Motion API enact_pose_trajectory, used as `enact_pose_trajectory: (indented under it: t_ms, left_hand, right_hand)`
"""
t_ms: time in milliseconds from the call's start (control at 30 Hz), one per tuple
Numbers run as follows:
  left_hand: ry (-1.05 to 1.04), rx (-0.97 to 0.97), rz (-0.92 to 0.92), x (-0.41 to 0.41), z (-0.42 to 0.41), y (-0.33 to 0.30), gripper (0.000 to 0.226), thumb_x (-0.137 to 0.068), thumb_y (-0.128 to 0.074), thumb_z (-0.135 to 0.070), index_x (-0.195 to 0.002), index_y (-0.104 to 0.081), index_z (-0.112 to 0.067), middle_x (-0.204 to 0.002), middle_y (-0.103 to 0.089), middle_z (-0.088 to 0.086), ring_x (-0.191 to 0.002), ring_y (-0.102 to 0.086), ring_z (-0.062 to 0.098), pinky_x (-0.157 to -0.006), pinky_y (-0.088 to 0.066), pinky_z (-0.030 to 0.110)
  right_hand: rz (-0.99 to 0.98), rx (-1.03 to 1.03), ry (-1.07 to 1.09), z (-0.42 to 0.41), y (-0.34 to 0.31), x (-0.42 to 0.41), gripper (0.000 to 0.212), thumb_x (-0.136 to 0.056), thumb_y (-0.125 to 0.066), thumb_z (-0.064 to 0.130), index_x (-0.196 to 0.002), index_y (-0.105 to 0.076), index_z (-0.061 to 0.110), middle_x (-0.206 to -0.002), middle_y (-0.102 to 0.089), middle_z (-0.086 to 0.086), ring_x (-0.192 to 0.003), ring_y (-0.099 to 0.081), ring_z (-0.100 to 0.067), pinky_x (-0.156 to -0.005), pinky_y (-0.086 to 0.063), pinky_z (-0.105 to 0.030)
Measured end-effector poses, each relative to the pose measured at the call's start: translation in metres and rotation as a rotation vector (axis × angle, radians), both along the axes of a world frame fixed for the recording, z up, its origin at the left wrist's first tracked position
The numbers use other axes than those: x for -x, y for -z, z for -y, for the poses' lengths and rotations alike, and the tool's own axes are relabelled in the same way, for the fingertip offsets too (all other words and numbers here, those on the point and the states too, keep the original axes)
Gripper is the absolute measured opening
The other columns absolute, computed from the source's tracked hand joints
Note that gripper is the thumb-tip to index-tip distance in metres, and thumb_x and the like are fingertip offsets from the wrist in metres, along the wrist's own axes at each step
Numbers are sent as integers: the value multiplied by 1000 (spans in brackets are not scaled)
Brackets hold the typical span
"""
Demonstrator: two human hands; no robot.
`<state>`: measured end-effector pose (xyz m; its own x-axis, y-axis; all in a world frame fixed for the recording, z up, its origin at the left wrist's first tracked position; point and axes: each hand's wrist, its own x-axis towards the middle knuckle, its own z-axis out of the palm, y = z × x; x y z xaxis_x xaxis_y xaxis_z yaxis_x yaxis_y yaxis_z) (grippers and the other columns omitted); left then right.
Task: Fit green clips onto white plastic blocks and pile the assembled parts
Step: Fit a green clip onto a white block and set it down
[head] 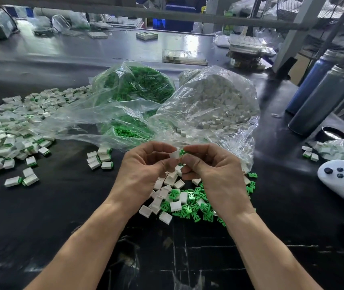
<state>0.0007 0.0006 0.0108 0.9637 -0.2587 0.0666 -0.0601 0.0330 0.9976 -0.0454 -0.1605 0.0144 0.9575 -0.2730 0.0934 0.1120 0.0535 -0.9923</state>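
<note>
above the loose heap of parts (pixel 179 197) on the dark tabletop (pixel 62 206), the left hand (pixel 143 170) is pinching a white block (pixel 174 155) while the right hand (pixel 212 168) is pinching a green clip (pixel 182 152) against it — the pair looks mid-fit. a broad pile of assembled parts (pixel 10 132) is lying to the left, yet the bag of green clips (pixel 137 84) and the bag of white blocks (pixel 219 97) are sitting full — much seems left. shelving and clutter are crowding the room behind.
</note>
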Motion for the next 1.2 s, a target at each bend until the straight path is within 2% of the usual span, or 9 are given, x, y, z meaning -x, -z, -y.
enact_pose_trajectory:
  t_ms: [233,400,533,667,767,867,1000,1133,1200]
  left_hand:
    - [-7,-22,27,0,0,1,21,-83,-82,-9,-95,-77,-26,-91,-79,4,-80,-71,12,-70,-56,21]
    - [-20,-86,102,0,2,4,28,-84,-81,-3,-90,-75,-29,-91,-78,3,-84,-72,18,-74,-60,27]
    - [-25,-128,116,1,4,6,29,-84,-81,2,-89,-72,-26,-84,-76,-4,-78,-72,11,-74,-60,24]
    - [-6,-99,90,2,4,6,24,-85,-81,-2,-89,-72,-24,-86,-76,5,-79,-74,25,-79,-63,37]
    - [-2,-69,103,3,3,4,25,-85,-81,-3,-88,-72,-26,-87,-76,11,-83,-73,36,-82,-63,42]
    - [-1,-48,103,1,2,4,25,-84,-81,-1,-88,-73,-25,-86,-76,10,-79,-73,31,-80,-62,38]
    - [-18,-77,95,1,1,5,25,-84,-81,-4,-94,-77,-26,-90,-77,4,-81,-74,24,-77,-62,29]
    - [-23,-168,137,-1,1,6,23,-84,-81,-1,-92,-79,-23,-88,-79,-4,-81,-75,16,-73,-59,22]
    - [-20,-171,137,-1,1,5,25,-83,-80,2,-90,-79,-23,-86,-79,-5,-79,-74,14,-71,-58,21]
  right_hand:
    - [18,92,14,2,4,1,15,-91,-78,5,-95,-79,19,-84,-78,-4,-70,-73,-22,-63,-63,-31]
    - [24,225,7,4,6,1,17,-92,-79,11,-95,-80,28,-86,-79,6,-78,-75,-15,-70,-65,-34]
    - [31,319,-6,6,6,1,19,-92,-78,12,-95,-80,31,-92,-78,12,-85,-75,-11,-72,-64,-32]
    - [20,295,1,6,5,0,20,-92,-78,12,-99,-79,30,-93,-78,10,-82,-75,-11,-68,-61,-25]
    - [-25,187,-14,7,2,0,15,-92,-78,11,-101,-77,23,-86,-78,1,-74,-75,-15,-66,-62,-25]
    - [-46,169,-63,7,1,2,8,-92,-77,12,-97,-77,18,-82,-77,-3,-72,-74,-20,-65,-62,-28]
    - [-17,295,-64,8,2,2,14,-92,-77,10,-92,-77,24,-82,-77,4,-72,-74,-15,-66,-63,-28]
    - [-36,433,-14,7,6,1,16,-90,-80,12,-86,-79,28,-81,-77,8,-72,-74,-16,-70,-64,-44]
    - [-37,444,-3,6,7,1,17,-90,-80,13,-86,-79,30,-81,-77,8,-72,-73,-15,-71,-63,-45]
